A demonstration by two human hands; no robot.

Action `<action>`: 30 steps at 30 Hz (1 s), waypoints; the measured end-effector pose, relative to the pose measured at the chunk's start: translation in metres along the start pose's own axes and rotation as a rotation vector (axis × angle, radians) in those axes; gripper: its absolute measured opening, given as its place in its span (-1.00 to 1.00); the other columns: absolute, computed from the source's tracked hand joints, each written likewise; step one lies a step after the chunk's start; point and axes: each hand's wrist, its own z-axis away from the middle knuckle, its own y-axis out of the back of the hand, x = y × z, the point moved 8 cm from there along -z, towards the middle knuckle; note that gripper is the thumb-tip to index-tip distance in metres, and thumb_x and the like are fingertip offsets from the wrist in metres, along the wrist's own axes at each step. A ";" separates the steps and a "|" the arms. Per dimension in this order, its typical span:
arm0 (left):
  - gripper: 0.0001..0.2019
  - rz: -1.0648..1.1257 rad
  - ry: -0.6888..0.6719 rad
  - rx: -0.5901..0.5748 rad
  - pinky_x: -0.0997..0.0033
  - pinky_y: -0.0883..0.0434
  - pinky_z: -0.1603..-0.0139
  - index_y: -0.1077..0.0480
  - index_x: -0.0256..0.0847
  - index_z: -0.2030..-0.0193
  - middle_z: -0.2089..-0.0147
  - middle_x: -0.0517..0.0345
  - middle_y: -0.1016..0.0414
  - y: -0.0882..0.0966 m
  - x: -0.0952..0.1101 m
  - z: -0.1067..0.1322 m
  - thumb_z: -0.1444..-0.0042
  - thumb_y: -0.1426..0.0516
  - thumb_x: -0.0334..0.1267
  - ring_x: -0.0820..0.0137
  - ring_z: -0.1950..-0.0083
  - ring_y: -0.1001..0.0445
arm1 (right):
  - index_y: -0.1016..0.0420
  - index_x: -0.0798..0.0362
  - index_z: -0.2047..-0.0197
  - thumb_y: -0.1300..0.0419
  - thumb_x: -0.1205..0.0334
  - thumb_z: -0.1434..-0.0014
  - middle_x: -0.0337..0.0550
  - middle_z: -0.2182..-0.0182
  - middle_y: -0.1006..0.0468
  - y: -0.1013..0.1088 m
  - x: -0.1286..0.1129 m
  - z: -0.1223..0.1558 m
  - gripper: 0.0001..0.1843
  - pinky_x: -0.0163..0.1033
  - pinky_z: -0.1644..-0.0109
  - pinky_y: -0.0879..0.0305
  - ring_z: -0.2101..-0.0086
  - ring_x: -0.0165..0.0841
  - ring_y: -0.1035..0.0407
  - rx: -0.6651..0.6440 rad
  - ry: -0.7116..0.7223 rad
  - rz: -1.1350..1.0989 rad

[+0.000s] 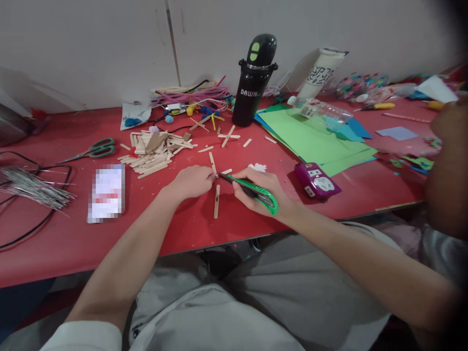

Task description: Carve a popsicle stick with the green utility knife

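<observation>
My right hand (258, 192) is closed around a green and black utility knife (256, 191), its tip pointing left. The knife's tip meets the fingertips of my left hand (193, 181), which are pinched together on something small that I cannot make out. Just below the fingertips, a wooden craft stick (217, 202) with a slot near its upper end lies on the red table. Another stick (212, 161) pokes out above my left fingers. Farther back, two sticks form a cross (229, 137).
Left of centre is a heap of craft sticks (157, 151), with green-handled scissors (102, 148) beside it. A black bottle (254, 83) stands at the back. Green paper sheets (314, 139) and a purple box-like object (315, 182) lie to the right. Another person's arm (448, 170) shows at the right edge.
</observation>
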 end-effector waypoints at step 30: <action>-0.67 -0.007 0.002 0.003 0.27 -0.40 0.12 -0.51 -0.14 0.17 0.04 -0.03 -0.62 -0.001 0.000 0.000 -0.32 0.08 -0.18 0.16 0.04 -0.55 | -0.41 -0.01 0.22 -0.19 0.30 -0.25 -0.29 0.49 -0.47 0.001 -0.002 0.001 -0.97 -0.34 0.40 -0.25 0.54 -0.46 -0.32 0.025 0.033 -0.022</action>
